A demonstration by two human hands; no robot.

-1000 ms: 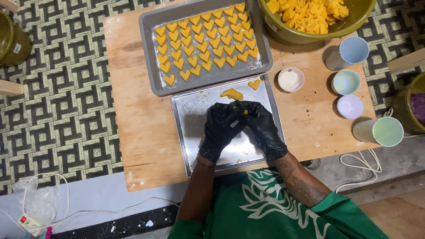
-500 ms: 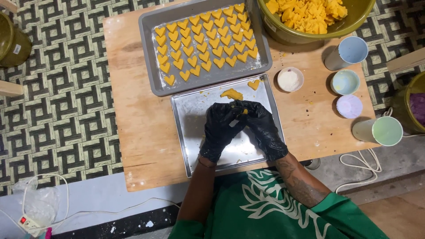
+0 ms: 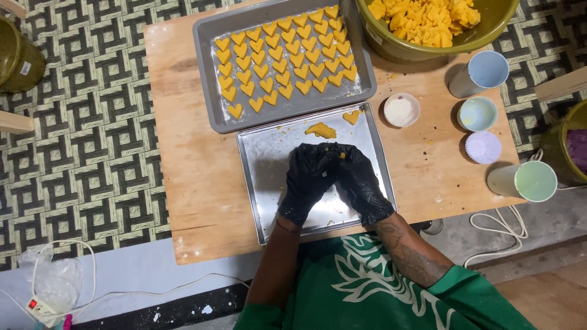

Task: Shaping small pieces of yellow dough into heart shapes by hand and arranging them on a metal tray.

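2 gloved hands (image 3: 333, 174) press orange dough (image 3: 337, 154) over steel tray (image 3: 269, 183).

- Small pale label (image 3: 25, 68) that I see on the dark green container (image 3: 20, 58), far left edge.
- I find no other packages, signs or screens.

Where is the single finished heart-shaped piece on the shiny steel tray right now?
In the head view, the heart-shaped piece lies at the steel tray's far right corner, just right of the loose dough lump and left of the small white powder bowl.
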